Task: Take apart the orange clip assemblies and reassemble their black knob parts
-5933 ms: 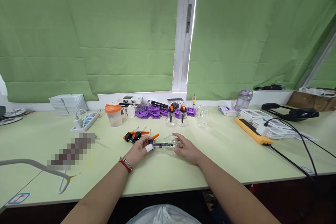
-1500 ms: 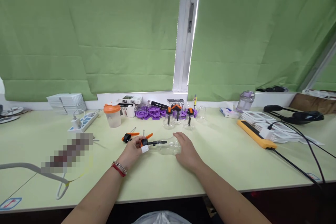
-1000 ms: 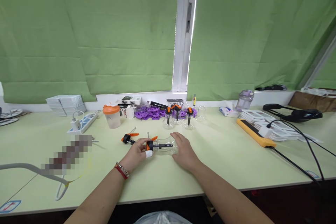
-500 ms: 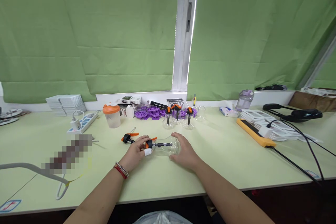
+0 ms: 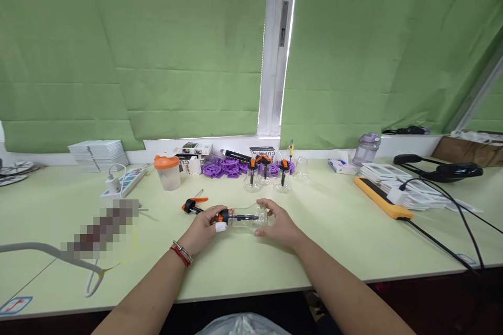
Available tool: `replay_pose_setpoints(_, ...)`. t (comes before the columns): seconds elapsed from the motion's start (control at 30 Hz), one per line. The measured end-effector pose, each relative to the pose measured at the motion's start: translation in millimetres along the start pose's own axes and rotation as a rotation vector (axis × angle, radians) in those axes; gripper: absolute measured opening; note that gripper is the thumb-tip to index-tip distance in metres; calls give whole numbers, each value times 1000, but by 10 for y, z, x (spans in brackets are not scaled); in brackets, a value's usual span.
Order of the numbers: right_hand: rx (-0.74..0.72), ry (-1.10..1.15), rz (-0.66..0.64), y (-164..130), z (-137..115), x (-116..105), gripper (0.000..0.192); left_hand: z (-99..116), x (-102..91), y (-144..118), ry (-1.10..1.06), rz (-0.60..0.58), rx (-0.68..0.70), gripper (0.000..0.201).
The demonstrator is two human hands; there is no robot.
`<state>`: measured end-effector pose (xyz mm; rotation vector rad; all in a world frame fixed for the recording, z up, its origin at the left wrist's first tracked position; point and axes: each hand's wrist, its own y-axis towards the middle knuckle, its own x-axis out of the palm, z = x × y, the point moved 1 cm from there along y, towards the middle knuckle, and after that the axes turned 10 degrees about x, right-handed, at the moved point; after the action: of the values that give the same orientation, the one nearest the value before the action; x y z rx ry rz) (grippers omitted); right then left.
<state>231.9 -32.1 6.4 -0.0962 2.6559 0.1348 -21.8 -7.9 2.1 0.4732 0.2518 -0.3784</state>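
- Head view: the left hand (image 5: 202, 227) grips the orange-and-black cap end (image 5: 223, 215) of a clear bottle (image 5: 248, 216); one finger wears a white wrap, and the wrist a red band with a metal bangle.
- The right hand (image 5: 277, 222) is closed around the bottle's wide base end.
- That bottle lies on its side between the two hands, just above the bench (image 5: 334, 230), near the middle of its front edge. It is see-through plastic, with a dark stem running inside from the cap.
- One loose orange-and-black pump head (image 5: 193, 203) lies on the bench just left of the left hand.
- Further back, towards the rear edge, three capped clear bottles (image 5: 266, 178) stand upright in a close group, with one uncapped clear bottle (image 5: 301, 167) just right of them.
- Behind these lies a heap of purple discs (image 5: 227, 166); I cannot count them.
- One orange-lidded cup (image 5: 167, 171) stands to the left of the discs, and one white power strip (image 5: 123, 182) lies further left.
- One yellow bar (image 5: 380, 197) lies towards the right end.
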Motion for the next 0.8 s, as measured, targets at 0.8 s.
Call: replay_pose_setpoints(0.8, 17, 407, -246, 62, 131, 37, 81, 30, -10, 11, 15, 59, 37, 49)
